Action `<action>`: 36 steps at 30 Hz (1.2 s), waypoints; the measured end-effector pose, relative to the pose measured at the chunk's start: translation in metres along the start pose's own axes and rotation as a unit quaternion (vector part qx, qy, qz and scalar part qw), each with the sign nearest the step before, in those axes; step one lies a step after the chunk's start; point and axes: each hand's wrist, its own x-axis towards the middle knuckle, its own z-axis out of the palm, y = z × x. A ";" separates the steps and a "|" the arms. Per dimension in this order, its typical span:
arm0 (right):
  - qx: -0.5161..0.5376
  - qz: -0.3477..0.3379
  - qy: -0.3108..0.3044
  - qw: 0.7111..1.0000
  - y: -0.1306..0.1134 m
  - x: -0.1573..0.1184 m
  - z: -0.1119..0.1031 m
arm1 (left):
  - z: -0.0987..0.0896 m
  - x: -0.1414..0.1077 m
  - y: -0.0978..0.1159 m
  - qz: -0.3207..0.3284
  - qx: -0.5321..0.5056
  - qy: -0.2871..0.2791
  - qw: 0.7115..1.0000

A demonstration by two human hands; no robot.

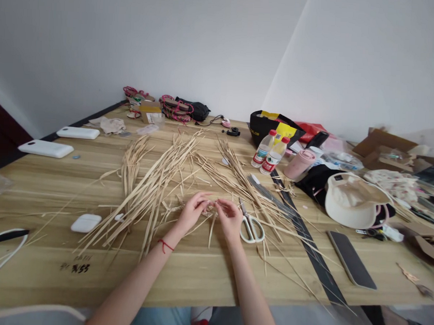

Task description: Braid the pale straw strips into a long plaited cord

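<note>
My left hand (193,212) and my right hand (229,216) meet near the middle of the wooden table (192,282). Between them is a small woven piece of straw (210,208), pinched by the fingers of both. Loose straw ends stick out below it. Scissors with pale handles (252,228) lie open just right of my right hand. A large bundle of straw strips (158,174) spreads to the left of my hands. Another bundle (243,183) runs from behind them toward the right. A red string circles my left wrist.
Two bottles (271,155), a pink cup (300,163) and a black bag (260,126) stand at the back right. A white cap (356,201) and a phone (352,259) lie right. A white case (86,223) lies left. Part of another person's leg shows at lower right.
</note>
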 end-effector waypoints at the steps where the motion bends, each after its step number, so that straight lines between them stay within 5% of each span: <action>1: 0.000 -0.002 0.002 1.000 0.000 0.000 0.000 | 0.001 0.000 0.000 0.001 -0.007 0.008 1.000; 22: -0.029 -0.003 0.004 1.000 -0.001 -0.001 -0.001 | 0.007 -0.004 0.004 0.011 0.016 0.008 1.000; 36: 0.047 0.022 -0.055 0.997 -0.002 0.002 0.001 | 0.006 0.000 0.002 -0.004 0.007 0.033 0.999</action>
